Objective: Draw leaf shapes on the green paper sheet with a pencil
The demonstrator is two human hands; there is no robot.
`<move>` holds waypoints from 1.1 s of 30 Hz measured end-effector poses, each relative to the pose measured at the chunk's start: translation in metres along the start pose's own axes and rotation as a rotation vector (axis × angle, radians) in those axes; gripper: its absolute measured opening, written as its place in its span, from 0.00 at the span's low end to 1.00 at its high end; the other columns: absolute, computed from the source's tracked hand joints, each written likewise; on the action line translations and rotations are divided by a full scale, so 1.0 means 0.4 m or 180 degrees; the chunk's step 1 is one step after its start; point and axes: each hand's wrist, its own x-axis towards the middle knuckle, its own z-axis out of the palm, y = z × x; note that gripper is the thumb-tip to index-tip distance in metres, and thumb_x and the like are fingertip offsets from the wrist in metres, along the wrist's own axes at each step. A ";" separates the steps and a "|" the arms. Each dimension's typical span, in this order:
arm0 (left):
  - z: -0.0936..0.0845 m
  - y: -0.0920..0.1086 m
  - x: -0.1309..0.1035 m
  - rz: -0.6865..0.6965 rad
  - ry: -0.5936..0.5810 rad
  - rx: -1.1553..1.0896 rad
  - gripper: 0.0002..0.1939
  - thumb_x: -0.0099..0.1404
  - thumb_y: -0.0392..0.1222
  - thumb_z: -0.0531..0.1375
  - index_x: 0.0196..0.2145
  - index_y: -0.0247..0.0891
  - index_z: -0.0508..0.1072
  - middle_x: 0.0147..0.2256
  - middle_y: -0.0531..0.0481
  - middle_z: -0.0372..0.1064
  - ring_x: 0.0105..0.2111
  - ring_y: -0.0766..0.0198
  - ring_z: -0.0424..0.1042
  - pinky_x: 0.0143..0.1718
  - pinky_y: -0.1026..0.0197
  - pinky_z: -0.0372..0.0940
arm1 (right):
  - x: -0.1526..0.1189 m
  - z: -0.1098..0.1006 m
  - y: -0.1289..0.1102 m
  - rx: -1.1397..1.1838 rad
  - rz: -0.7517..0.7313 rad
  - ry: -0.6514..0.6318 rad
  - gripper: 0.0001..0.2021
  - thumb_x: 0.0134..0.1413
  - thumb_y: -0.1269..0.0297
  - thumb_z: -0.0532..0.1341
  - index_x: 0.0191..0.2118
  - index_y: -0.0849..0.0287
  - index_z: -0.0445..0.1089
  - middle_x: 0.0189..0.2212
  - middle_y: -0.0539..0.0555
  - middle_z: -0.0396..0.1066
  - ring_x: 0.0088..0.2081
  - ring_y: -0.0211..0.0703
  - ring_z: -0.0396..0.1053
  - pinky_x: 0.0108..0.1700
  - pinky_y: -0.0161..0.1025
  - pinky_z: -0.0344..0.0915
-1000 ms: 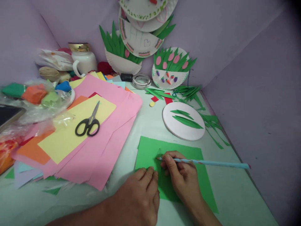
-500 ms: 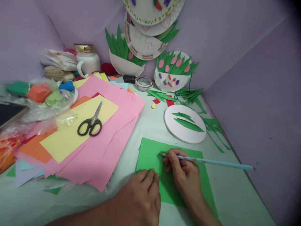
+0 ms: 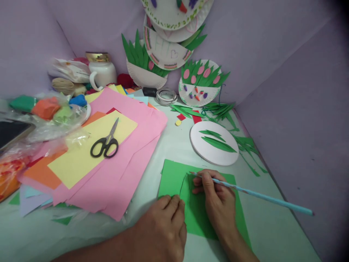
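A sheet of green paper [image 3: 171, 175] lies flat on the table in front of me. My left hand [image 3: 163, 225] rests on its lower left part, fingers laid side by side and pressing down; the thumb is hidden. My right hand [image 3: 218, 200] pinches a light blue pencil [image 3: 268, 198] near its point, the long end slanting out to the right. Its tip is at the paper's upper middle, beside a dark curved pencil line. Just beyond the sheet, a white round plate [image 3: 215, 154] carries several cut green paper leaves [image 3: 219, 144].
Black-handled scissors [image 3: 105, 145] lie on yellow paper [image 3: 68, 171] over pink sheets [image 3: 147, 145] at left. Green scraps [image 3: 247, 143] lie along the right wall. Decorated paper plates [image 3: 200, 91], a wire coil [image 3: 166, 96] and a white mug [image 3: 102, 72] are at the back.
My right hand with the pencil has shifted slightly right and up, and the pencil's far end swings lower right. A darker curved line now shows on the green paper. My left hand stays put.
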 end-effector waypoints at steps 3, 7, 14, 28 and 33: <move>-0.016 -0.008 0.004 0.0040 -0.0243 -0.0075 0.12 0.65 0.32 0.52 0.32 0.30 0.76 0.39 0.39 0.75 0.40 0.53 0.73 0.41 0.54 0.66 | -0.001 -0.002 -0.001 0.0445 0.0016 0.0274 0.18 0.53 0.48 0.61 0.28 0.59 0.69 0.21 0.50 0.70 0.20 0.38 0.68 0.21 0.33 0.67; -0.027 -0.016 0.017 -0.0350 -0.0229 -0.0271 0.12 0.66 0.35 0.51 0.39 0.30 0.74 0.41 0.39 0.74 0.44 0.51 0.71 0.45 0.51 0.65 | 0.004 -0.002 0.001 0.0895 0.0107 0.0418 0.17 0.52 0.47 0.62 0.30 0.59 0.69 0.19 0.49 0.69 0.20 0.36 0.66 0.21 0.31 0.65; -0.022 -0.036 0.037 -0.0132 -0.1290 -0.0163 0.20 0.70 0.50 0.49 0.52 0.36 0.66 0.55 0.44 0.65 0.57 0.44 0.57 0.56 0.37 0.47 | 0.014 0.000 -0.004 0.1220 0.0153 0.0236 0.17 0.53 0.48 0.61 0.30 0.59 0.69 0.20 0.48 0.68 0.21 0.35 0.64 0.23 0.32 0.64; -0.031 -0.069 0.033 -0.0421 -0.1242 -0.0209 0.15 0.66 0.38 0.49 0.46 0.34 0.71 0.54 0.41 0.66 0.54 0.44 0.61 0.52 0.39 0.55 | 0.015 -0.009 0.017 0.0603 -0.0134 -0.0192 0.15 0.59 0.54 0.56 0.28 0.58 0.68 0.24 0.50 0.68 0.26 0.37 0.66 0.25 0.32 0.61; -0.036 -0.070 0.040 -0.0564 -0.1616 -0.0318 0.16 0.65 0.36 0.50 0.49 0.36 0.67 0.60 0.42 0.58 0.57 0.47 0.57 0.55 0.40 0.52 | 0.023 -0.016 0.023 0.0054 -0.0419 -0.0515 0.15 0.61 0.57 0.54 0.27 0.58 0.69 0.26 0.50 0.69 0.26 0.37 0.66 0.27 0.33 0.60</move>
